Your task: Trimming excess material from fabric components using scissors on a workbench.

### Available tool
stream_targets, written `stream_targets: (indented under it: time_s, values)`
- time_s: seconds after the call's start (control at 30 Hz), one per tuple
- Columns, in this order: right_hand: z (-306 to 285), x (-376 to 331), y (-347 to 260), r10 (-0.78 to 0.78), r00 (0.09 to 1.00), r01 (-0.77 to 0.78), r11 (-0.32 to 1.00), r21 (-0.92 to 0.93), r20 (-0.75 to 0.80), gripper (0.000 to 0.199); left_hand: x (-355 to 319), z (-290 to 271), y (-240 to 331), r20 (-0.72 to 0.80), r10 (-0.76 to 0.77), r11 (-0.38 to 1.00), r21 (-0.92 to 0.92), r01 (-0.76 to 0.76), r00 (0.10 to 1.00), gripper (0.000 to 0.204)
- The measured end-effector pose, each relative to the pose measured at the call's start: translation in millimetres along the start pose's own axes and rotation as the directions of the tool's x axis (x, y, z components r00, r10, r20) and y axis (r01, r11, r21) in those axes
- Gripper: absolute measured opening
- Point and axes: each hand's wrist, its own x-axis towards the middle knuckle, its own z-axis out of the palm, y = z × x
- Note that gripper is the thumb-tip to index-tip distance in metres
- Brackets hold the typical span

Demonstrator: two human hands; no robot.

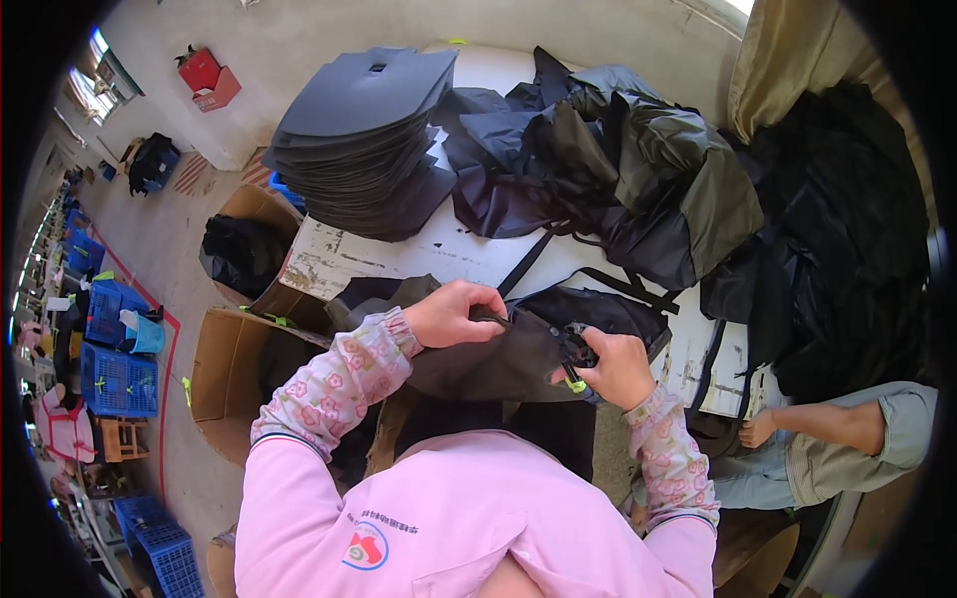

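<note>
Dark grey fabric bag piece [503,359], soft and creased, with black straps and a black buckle [578,351] at its right end; a small yellow-green tag [575,385] hanging just under the buckle. Held up over the near edge of the worn white table [339,261], between chest and tabletop.

Little free surface: tall stack of dark cut panels [364,140] on the far left of the table, heap of black and olive fabric [618,169] on the far right, bare strip only in the middle. Open cardboard boxes [224,369] close against the table's left edge; another person's arm [847,429] in a grey sleeve low at the right.

Left hand [454,314] curled over the top edge of the bag piece, fingers [488,299] clenched on the cloth. Right hand [618,371] closed around the buckle end, fingers pinching strap and buckle
</note>
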Motion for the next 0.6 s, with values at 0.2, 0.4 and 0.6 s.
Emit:
stream_targets:
  time_s: [0.2,0.4,0.6]
  values:
    - [12,-23,39,0.283,0.947,-0.251,0.947,0.203,-0.15,0.035,3,-27,3,-0.137,0.037,0.994,-0.098,-0.051,0.99,0.014]
    - [29,-59,92,0.496,0.803,-0.409,0.861,0.302,-0.329,0.04,49,-107,15,-0.449,0.367,0.895,0.409,-0.178,0.815,0.016]
    - [10,-63,84,0.531,0.739,-0.334,0.823,0.459,-0.415,0.037,71,-64,34,-0.339,0.787,0.362,0.93,0.06,0.515,0.032]
